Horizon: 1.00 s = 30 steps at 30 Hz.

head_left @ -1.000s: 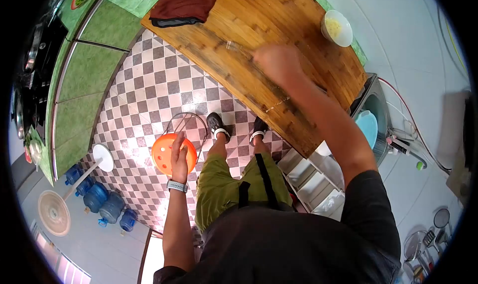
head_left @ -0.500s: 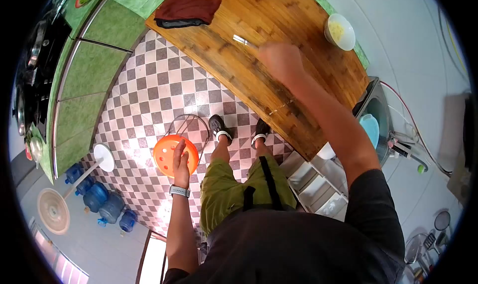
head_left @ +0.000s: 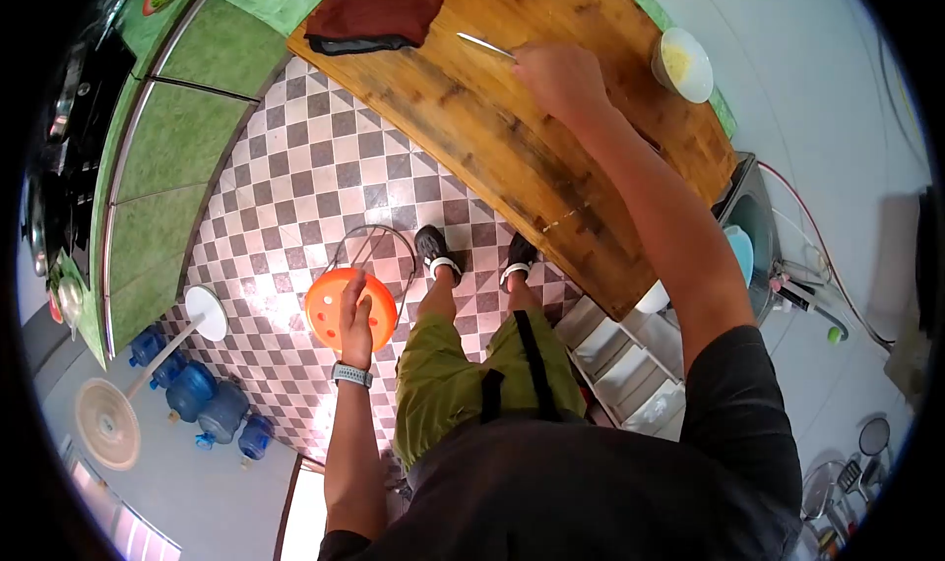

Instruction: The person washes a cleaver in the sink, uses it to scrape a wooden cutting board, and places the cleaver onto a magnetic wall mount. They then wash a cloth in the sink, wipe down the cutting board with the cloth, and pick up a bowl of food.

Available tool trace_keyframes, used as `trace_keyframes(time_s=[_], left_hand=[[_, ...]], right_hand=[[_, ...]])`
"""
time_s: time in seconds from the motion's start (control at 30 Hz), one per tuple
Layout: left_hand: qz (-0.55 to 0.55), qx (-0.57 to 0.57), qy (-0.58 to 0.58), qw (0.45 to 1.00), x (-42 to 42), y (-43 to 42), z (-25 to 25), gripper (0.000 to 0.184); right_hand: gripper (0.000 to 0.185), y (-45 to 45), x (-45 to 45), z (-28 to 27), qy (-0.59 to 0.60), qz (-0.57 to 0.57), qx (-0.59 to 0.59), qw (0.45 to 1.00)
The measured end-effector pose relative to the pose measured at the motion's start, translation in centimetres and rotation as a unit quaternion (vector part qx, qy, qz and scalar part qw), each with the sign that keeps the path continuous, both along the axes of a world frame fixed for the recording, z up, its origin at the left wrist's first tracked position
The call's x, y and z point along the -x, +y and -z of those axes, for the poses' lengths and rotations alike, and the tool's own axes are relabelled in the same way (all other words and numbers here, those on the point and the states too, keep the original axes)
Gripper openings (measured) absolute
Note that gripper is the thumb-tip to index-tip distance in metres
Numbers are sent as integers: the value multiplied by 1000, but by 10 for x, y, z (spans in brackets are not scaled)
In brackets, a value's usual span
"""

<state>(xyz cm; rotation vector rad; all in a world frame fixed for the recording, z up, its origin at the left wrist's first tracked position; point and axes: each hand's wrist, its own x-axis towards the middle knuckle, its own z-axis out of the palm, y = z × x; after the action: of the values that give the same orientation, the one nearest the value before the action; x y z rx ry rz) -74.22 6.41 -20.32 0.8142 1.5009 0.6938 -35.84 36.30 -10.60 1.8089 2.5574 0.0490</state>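
Note:
My right hand is closed round the handle of a knife above the wooden table. From the fist, the thin metal blade points left, its edge turned nearly toward me; the handle is hidden in my fingers. My left hand hangs in the air with its fingers stretched out and holds nothing. Below it on the floor stands an orange stool with round holes in its seat. A folded dark red cloth lies at the table's left corner, left of the blade.
A white bowl with pale yellow bits stands at the table's far right edge. Beyond the table's right end is a sink holding a light blue basin. White drawers sit below. Blue water jugs and a fan are at left.
My right hand has risen slightly away from me with the knife, and the blade has turned from showing its flat to nearly edge-on. My left hand has barely moved.

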Motion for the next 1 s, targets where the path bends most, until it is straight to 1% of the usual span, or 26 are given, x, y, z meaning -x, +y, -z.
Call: trace_keyframes(time_s=[0.03, 0.1, 0.17, 0.23, 0.27, 0.33, 0.37, 0.43, 0.5, 0.57, 0.6, 0.67, 0.7, 0.77, 0.9, 1.0], left_hand=[[1, 10, 3, 1000, 0, 2, -6, 49], [-1, 11, -4, 1000, 4, -3, 0, 49], [-7, 11, -3, 1000, 5, -3, 0, 49], [1, 1, 2, 1000, 3, 2, -7, 49], [9, -6, 12, 1000, 3, 3, -9, 49], [12, -22, 8, 1000, 3, 3, -3, 49], [11, -20, 6, 1000, 1, 4, -2, 49], [13, -13, 6, 1000, 1, 6, -8, 49], [17, -6, 9, 1000, -1, 9, -12, 50], [21, 1, 13, 1000, -3, 10, -13, 50], [21, 2, 13, 1000, -5, 10, -11, 50], [21, 6, 13, 1000, -7, 6, -8, 50], [22, 8, 12, 1000, -8, 5, -7, 50], [22, 12, 12, 1000, -10, 2, -5, 50], [15, 25, 9, 1000, -9, -5, -3, 50], [3, 36, 7, 999, -8, -13, 0, 50]], right_hand=[[5, -7, 6, 8, -1, 4, 4, 1000], [1, -32, 15, 17, 5, -129, -23, 991], [3, -71, 22, 0, 56, -143, 4, 988], [4, -100, 14, -13, 35, -151, 49, 987], [4, -113, 8, -17, 31, -149, 46, 987], [5, -129, -9, -25, 51, -107, 93, 989], [5, -126, -23, -27, 46, -105, 91, 989], [7, -117, -46, -31, -44, -1, 38, 998], [12, -92, -67, -39, -23, 172, -13, 985], [14, -68, -95, -28, -9, 194, -105, 975], [14, -55, -102, -25, -8, 197, -106, 975], [11, -32, -113, -18, -63, 273, -77, 957], [11, -18, -116, -12, -60, 275, -78, 956], [9, 7, -122, -2, -123, 316, -55, 939], [9, 38, -130, 16, -128, 299, -44, 945], [10, 39, -128, 25, -139, 291, -49, 945]])
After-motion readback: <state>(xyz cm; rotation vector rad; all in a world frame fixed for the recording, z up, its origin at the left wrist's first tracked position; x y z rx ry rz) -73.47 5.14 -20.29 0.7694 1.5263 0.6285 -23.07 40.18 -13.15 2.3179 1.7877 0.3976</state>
